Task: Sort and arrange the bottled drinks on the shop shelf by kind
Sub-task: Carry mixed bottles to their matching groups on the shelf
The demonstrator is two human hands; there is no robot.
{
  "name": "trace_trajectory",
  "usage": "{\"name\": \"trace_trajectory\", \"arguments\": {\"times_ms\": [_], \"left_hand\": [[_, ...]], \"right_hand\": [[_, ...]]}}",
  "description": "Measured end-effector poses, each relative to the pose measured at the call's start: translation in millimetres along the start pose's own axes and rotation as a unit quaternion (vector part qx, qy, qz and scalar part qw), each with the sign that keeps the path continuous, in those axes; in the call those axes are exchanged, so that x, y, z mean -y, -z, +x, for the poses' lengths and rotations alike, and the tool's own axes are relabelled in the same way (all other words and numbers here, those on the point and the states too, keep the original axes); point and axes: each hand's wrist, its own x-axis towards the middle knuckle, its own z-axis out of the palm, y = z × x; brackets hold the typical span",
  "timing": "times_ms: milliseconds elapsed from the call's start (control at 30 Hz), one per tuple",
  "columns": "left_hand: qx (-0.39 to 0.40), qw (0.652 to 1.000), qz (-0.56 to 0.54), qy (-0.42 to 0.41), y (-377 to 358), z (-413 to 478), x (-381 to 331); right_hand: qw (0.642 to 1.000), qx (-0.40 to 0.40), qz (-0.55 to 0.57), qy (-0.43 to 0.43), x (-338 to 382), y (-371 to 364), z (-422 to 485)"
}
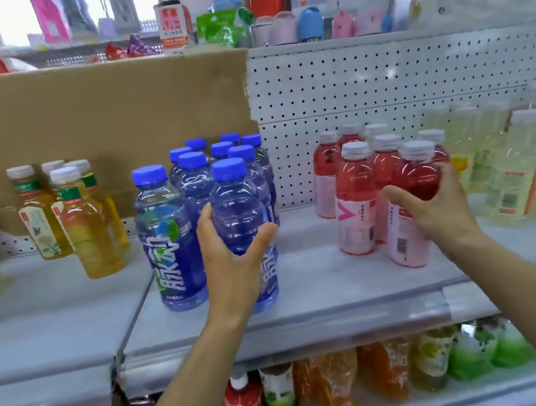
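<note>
Several blue bottles with blue caps stand grouped at the shelf's middle. My left hand [233,259] wraps round the front blue bottle [238,207], thumb on its right side. To the right stand several pink-red bottles with white caps. My right hand [432,204] grips the front pink bottle [412,182], which stands at the front right of that group. Another blue bottle [166,237] stands just left of the held one.
Yellow tea bottles [87,224] stand at the left, pale yellow bottles [516,168] at the right. The grey shelf [323,284] has bare room in front. Cardboard [93,124] and pegboard [380,83] form the back. More drinks fill the lower shelf [354,383].
</note>
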Motion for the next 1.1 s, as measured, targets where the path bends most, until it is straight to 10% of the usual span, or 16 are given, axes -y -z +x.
{"name": "trace_trajectory", "arguments": {"times_ms": [167,267,367,500,800,1100], "left_hand": [[0.01,0.992,0.124,-0.002,6,-6,-13],[-0.072,0.962,0.239,-0.109,29,-24,-17],[-0.152,0.962,0.224,-0.035,63,-23,-3],[-0.048,0.98,0.188,0.054,86,-5,11],[-0.023,0.977,0.207,0.044,80,-11,12],[0.029,0.953,0.297,-0.054,154,-39,-16]], "right_hand": [[0.967,-0.142,-0.015,0.213,18,-19,-52],[0.967,0.025,0.027,0.253,40,-58,-93],[0.957,0.248,0.012,0.147,48,-107,-122],[0.947,0.309,-0.025,0.083,46,-134,-128],[0.968,0.242,0.014,0.072,43,-140,-129],[0.929,0.042,-0.021,0.366,84,-168,-186]]}}
